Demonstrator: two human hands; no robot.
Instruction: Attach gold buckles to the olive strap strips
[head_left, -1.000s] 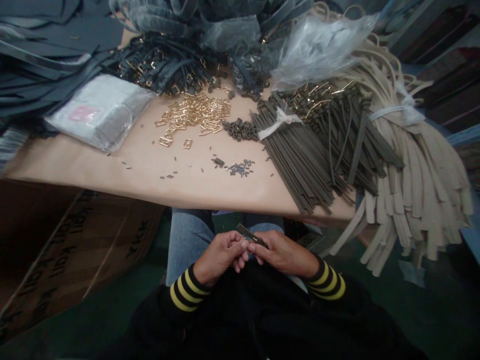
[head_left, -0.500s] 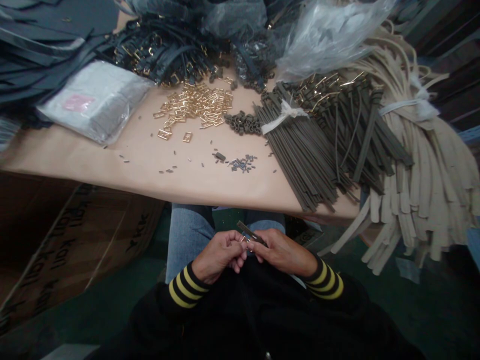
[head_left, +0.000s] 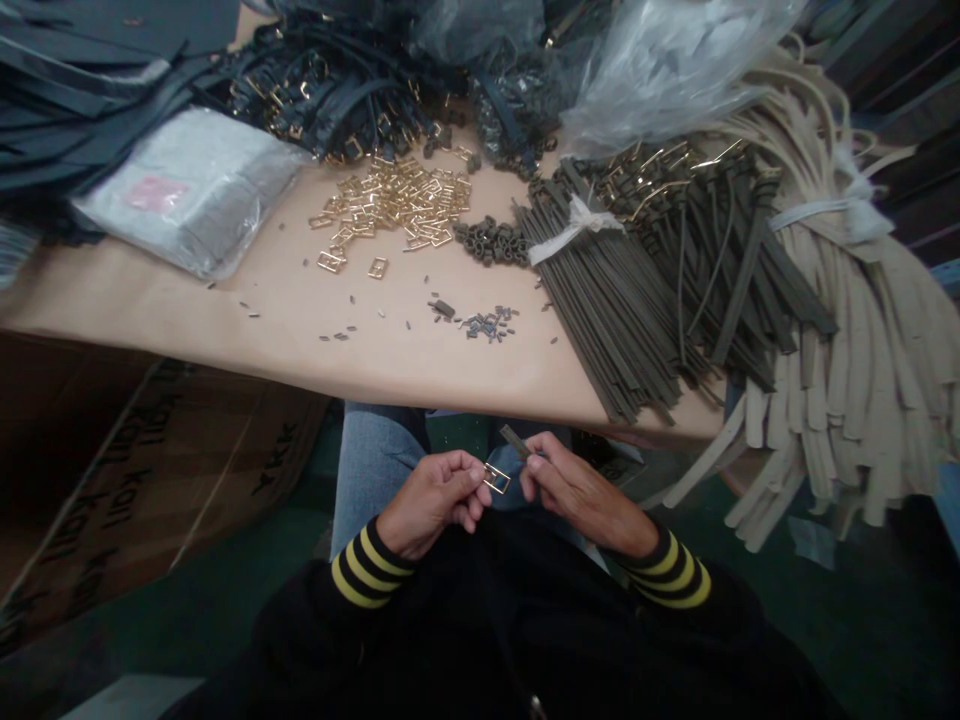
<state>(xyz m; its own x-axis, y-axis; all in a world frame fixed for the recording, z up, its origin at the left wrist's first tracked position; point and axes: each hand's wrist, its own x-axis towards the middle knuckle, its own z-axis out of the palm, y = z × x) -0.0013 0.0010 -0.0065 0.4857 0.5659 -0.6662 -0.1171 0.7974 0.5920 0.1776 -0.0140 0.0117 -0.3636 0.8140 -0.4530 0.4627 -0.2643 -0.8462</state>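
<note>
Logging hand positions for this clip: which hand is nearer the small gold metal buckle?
Left. The left hand pinches the small gold metal buckle at its fingertips; the right hand sits just right of it, gripping a dark olive strap.

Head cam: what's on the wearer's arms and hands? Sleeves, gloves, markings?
Both hands are bare: no gloves, and no rings or watch that I can make out. The left hand and right hand come out of long black sleeves. Each sleeve ends in a ribbed cuff with yellow and black stripes, the left cuff and right cuff matching. No logos or text visible on the sleeves.
</note>
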